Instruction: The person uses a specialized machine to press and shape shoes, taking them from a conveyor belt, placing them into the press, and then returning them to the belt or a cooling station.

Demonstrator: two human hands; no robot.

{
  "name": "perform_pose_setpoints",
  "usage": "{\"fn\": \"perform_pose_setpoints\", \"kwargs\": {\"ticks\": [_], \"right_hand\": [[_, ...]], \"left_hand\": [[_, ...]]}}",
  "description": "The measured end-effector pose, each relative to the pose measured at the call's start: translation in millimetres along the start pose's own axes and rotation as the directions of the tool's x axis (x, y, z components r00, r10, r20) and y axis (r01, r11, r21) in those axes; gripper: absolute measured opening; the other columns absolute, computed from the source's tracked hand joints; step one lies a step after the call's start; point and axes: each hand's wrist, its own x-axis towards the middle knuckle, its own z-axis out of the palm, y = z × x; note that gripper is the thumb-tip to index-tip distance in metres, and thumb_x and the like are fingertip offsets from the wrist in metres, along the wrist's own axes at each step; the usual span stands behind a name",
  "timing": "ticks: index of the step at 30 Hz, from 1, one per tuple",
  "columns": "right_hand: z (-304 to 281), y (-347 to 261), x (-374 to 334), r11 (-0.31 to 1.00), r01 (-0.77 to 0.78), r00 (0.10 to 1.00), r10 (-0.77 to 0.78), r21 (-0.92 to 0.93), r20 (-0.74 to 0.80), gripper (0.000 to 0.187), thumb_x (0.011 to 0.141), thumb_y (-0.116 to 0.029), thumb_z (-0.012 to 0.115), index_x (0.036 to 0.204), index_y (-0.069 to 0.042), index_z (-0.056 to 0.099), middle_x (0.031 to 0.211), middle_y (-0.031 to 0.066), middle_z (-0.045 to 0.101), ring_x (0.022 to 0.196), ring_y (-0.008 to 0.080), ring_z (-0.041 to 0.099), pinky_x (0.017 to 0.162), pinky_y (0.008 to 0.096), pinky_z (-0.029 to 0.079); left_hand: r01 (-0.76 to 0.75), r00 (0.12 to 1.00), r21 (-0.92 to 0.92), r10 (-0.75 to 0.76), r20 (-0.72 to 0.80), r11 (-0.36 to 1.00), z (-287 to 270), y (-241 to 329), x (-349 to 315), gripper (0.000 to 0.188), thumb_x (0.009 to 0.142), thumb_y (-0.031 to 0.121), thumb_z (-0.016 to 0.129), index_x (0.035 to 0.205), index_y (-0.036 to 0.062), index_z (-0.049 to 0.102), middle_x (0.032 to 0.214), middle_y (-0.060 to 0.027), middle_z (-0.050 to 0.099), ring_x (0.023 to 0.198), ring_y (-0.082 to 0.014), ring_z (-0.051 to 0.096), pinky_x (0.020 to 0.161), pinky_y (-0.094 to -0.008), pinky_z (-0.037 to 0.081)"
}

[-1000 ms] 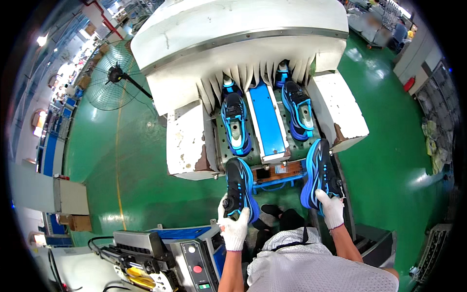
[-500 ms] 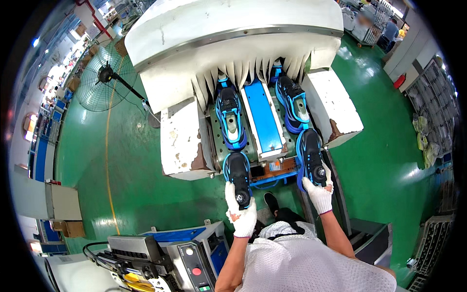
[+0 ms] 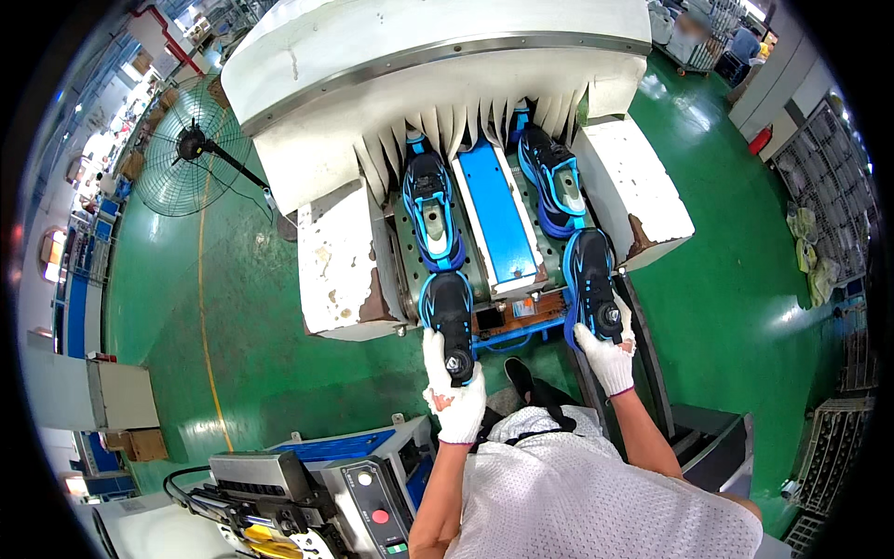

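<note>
My left hand (image 3: 454, 399), in a white glove with a worn patch, is closed on the heel end of a black and blue sneaker (image 3: 447, 312). A second sneaker (image 3: 589, 265) of the same kind is gripped at its heel by my right hand (image 3: 611, 359), also gloved. Both point away from me, with a round metal piece at the heel. Just beyond their toes, on the perforated green conveyor tracks, lie a left-lane sneaker (image 3: 431, 210) and a right-lane sneaker (image 3: 556, 182). Farther shoes are partly hidden by the white strip curtain (image 3: 461, 126).
A white machine hood (image 3: 447, 65) spans the far side, with chipped white side housings (image 3: 340, 261) and a blue centre panel (image 3: 496, 212). A control box with a red button (image 3: 380, 516) stands at the lower left. A large fan (image 3: 191, 144) stands on the green floor.
My hands and the two held sneakers have moved slightly forward, away from me. The view has shifted a little; both grips stay the same.
</note>
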Motion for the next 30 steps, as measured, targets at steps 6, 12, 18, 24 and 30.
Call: {"fn": "perform_pose_setpoints", "kwargs": {"ticks": [6,12,18,24,30], "right_hand": [[1.7,6.8,4.1,0.997,0.049,0.998,-0.051,0.067,0.031,0.083,0.079,-0.003,0.084,0.149,-0.002,0.042,0.135,0.0159,0.061,0.119,0.0233,0.064,0.103,0.0393,0.053],[5.8,9.0,4.0,0.99,0.024,0.998,-0.032,0.139,0.05,0.086,0.08,0.003,0.083,0.153,-0.003,0.038,0.138,0.0175,0.059,0.125,0.0245,0.061,0.107,0.0396,0.051],[2.6,-13.5,5.1,0.999,-0.003,1.0,0.002,0.042,0.026,0.087,0.079,0.003,0.083,0.154,-0.003,0.039,0.141,0.0187,0.057,0.125,0.0246,0.059,0.106,0.0381,0.051],[5.8,-0.7,9.0,0.998,0.038,0.999,-0.04,0.049,0.028,0.091,0.079,-0.002,0.083,0.156,-0.001,0.034,0.14,0.019,0.057,0.124,0.0253,0.061,0.106,0.039,0.051],[7.2,3.6,12.3,0.991,0.024,0.998,-0.032,0.135,0.056,0.091,0.08,-0.003,0.083,0.156,-0.001,0.032,0.139,0.0186,0.057,0.122,0.0245,0.063,0.104,0.0387,0.052]], "left_hand": [[0.045,0.999,-0.049,-0.044,0.023,0.998,-3.9,13.7,7.4,0.083,0.077,-0.001,0.077,0.152,0.0014,0.041,0.156,-0.023,0.046,0.141,-0.0386,0.051,0.116,-0.0427,0.042],[-0.143,0.989,0.036,0.145,-0.037,0.989,2.1,-0.7,10.8,0.08,0.076,-0.002,0.079,0.147,-0.0061,0.042,0.15,-0.0317,0.046,0.14,-0.0494,0.046,0.118,-0.05,0.038],[-0.185,0.982,0.0,0.185,-0.032,0.983,0.7,0.1,13.6,0.08,0.078,-0.002,0.078,0.148,-0.005,0.041,0.151,-0.0313,0.044,0.143,-0.0497,0.043,0.119,-0.0508,0.037],[-0.233,0.971,0.046,0.235,-0.043,0.971,1.4,-4.3,19.1,0.077,0.078,-0.001,0.078,0.147,-0.0041,0.043,0.152,-0.0287,0.045,0.142,-0.0473,0.045,0.118,-0.049,0.039],[-0.194,0.979,0.013,0.194,-0.063,0.981,4.5,3.9,22.5,0.078,0.077,-0.001,0.078,0.147,-0.0035,0.043,0.152,-0.0269,0.045,0.141,-0.0437,0.047,0.118,-0.0465,0.039]]}}
